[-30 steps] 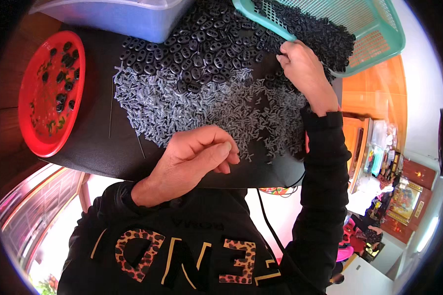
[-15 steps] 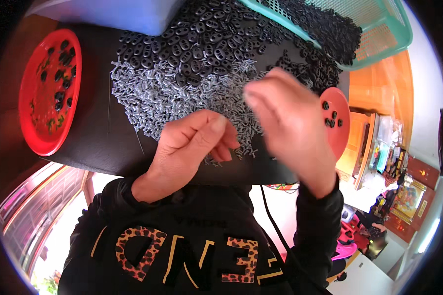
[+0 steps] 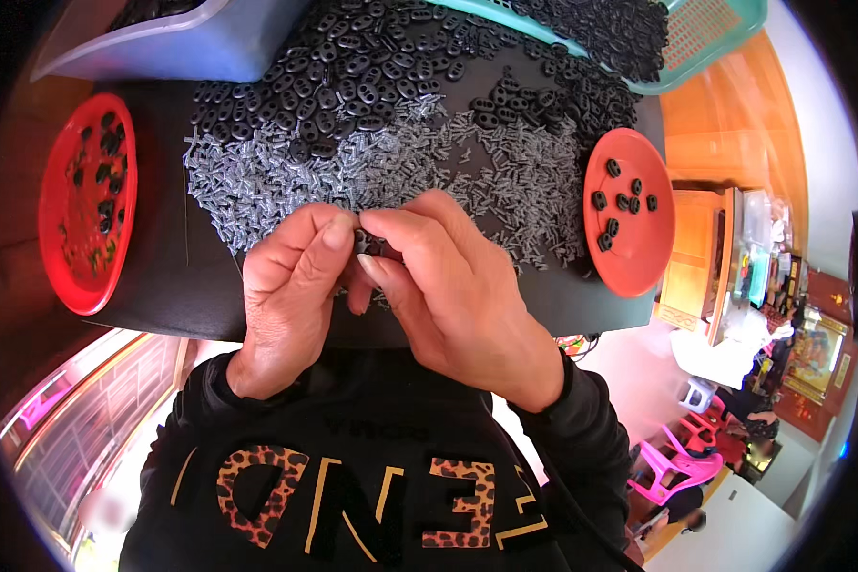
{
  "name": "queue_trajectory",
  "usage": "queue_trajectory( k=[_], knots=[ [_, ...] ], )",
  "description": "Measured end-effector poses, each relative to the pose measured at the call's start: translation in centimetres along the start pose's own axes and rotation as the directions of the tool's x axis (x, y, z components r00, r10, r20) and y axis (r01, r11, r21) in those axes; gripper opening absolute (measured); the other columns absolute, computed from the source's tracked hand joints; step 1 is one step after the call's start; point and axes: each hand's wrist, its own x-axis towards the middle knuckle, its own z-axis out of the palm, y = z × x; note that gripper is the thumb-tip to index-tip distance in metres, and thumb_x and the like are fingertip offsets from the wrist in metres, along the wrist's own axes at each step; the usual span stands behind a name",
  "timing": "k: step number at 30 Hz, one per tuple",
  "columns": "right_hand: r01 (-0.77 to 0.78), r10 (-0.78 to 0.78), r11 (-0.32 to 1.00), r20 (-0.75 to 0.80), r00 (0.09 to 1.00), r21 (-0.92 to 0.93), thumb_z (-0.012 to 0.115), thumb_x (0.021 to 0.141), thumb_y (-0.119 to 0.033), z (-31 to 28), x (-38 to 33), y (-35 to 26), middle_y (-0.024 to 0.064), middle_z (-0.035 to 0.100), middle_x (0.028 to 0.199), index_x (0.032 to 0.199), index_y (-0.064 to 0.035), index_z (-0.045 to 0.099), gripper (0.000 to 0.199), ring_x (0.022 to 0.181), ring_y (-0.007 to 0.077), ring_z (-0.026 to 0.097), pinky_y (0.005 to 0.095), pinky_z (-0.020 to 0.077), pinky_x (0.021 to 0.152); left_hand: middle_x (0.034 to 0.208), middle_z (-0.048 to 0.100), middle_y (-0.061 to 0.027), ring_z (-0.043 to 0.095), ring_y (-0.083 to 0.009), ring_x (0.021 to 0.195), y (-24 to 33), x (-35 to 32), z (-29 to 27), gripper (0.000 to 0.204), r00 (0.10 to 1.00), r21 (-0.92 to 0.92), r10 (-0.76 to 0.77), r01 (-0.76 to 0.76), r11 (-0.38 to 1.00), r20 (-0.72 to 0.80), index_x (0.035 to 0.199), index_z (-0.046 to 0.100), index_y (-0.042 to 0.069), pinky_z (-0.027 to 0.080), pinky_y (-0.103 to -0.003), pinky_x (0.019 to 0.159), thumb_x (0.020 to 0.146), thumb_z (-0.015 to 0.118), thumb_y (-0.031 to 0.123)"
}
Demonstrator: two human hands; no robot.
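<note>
My left hand point(image 3: 291, 286) and my right hand point(image 3: 462, 291) meet at the fingertips above the near edge of the black table point(image 3: 162, 276). A small dark piece point(image 3: 364, 246) shows between the pinching right thumb and fingers; most of it is covered. The left thumb presses against the bent forefinger, and whatever lies in that pinch is hidden. Just beyond the hands spreads a heap of tiny grey spring-like metal pieces point(image 3: 267, 176). Behind it lie many black oval plastic pieces with two holes point(image 3: 353, 86), with smaller black pieces point(image 3: 515, 100) to the right.
A red plate point(image 3: 57, 243) with black pieces stands at the left, another red plate point(image 3: 629, 262) with several at the right. A grey-blue bin point(image 3: 200, 48) sits far left, a green basket point(image 3: 705, 43) of black parts far right. Pink chairs point(image 3: 672, 472) stand beyond.
My right hand has come left and down from above the heap to meet my left hand at the fingertips. The whole view has shifted slightly, showing more of the right plate.
</note>
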Motion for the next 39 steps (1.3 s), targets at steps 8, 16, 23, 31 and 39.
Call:
queue_trajectory(
  k=[8,16,23,31,39],
  knots=[
    [-0.086,0.089,0.984,-0.011,0.996,0.158,0.063,0.079,0.006,-1.3,-0.6,0.3,0.0106,0.055,0.080,0.101,0.0003,0.056,0.024,0.067,0.0199,0.057,0.0271,0.0451,0.057,0.079,0.059,-0.0026,0.053,-0.0075,0.064,-0.2,-0.3,0.8,0.016,0.997,0.148,0.010,-0.022,0.989,0.082,0.095,0.055,0.002,0.044,-0.021,0.062,0.098,0.048,0.016],
    [-0.222,0.244,0.933,0.046,0.969,-0.285,0.058,0.084,0.000,-7.4,-0.5,4.3,0.0092,0.055,0.079,0.096,-0.0016,0.058,0.011,0.067,0.0217,0.055,0.0297,0.0422,0.060,0.081,0.061,-0.0062,0.055,-0.0091,0.061,-0.1,0.0,-0.3,0.016,0.996,0.030,-0.034,0.031,0.999,0.087,0.094,0.054,0.001,0.046,-0.022,0.058,0.098,0.048,0.015],
    [-0.106,0.238,0.842,0.188,0.953,-0.529,0.056,0.084,-0.002,-5.8,2.3,6.2,0.0146,0.053,0.082,0.087,-0.0016,0.055,0.003,0.074,0.0357,0.054,0.0396,0.0425,0.062,0.084,0.062,-0.0085,0.060,-0.0115,0.066,0.2,0.0,-0.7,0.015,0.986,0.016,-0.106,0.105,0.994,0.131,0.102,0.055,-0.003,0.050,-0.024,0.061,0.097,0.049,0.010],
    [-0.017,0.194,0.801,0.233,0.953,-0.599,0.056,0.083,-0.003,-5.3,3.8,8.3,0.0141,0.054,0.083,0.086,-0.0020,0.053,0.004,0.076,0.0363,0.055,0.0414,0.0429,0.063,0.083,0.062,-0.0107,0.060,-0.0150,0.063,0.2,0.3,-1.1,0.016,0.985,0.045,-0.149,0.145,0.988,0.088,0.100,0.055,-0.001,0.051,-0.025,0.057,0.096,0.050,0.014],
    [0.016,0.200,0.841,0.338,0.920,-0.541,0.058,0.082,-0.005,-5.4,3.9,7.8,0.0127,0.055,0.083,0.085,-0.0030,0.054,0.005,0.075,0.0361,0.056,0.0419,0.0442,0.062,0.083,0.063,-0.0115,0.060,-0.0154,0.062,0.2,0.4,-1.4,0.016,0.985,0.044,-0.155,0.152,0.987,0.076,0.100,0.056,-0.001,0.052,-0.026,0.056,0.095,0.051,0.013]
  ],
)
